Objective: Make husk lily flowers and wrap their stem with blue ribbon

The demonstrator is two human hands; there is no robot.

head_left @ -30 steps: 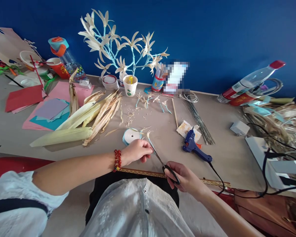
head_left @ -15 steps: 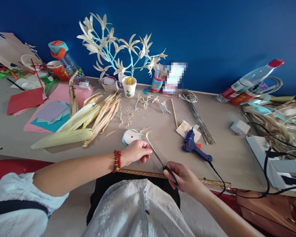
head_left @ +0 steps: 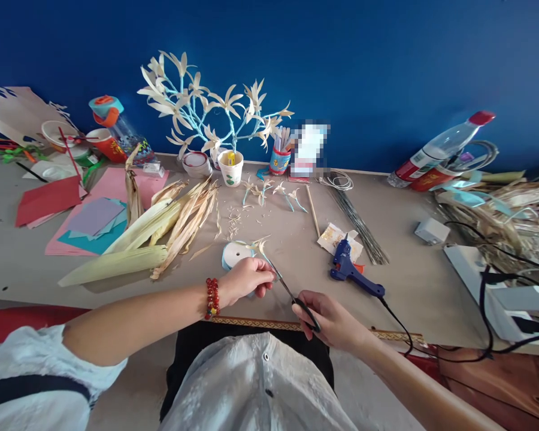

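In the head view, the left hand (head_left: 248, 279) and right hand (head_left: 326, 317) work over the front edge of the table (head_left: 408, 293), near its middle. The left thumb and forefinger press together, apparently pinching a pale strand (head_left: 265, 252) whose curled tip stands out beyond them; the exact contact is hidden. The right fingers curl round the handles of the scissors (head_left: 287, 288), whose blades reach up to the left fingertips, beside the strand. Whether the blades touch it, I cannot tell. The step in hand looks like trimming or shaping the strand. The next move seems to call for a steady left pinch, fingertips kept off the blades. A spool (head_left: 238, 254) lies just behind the left hand.
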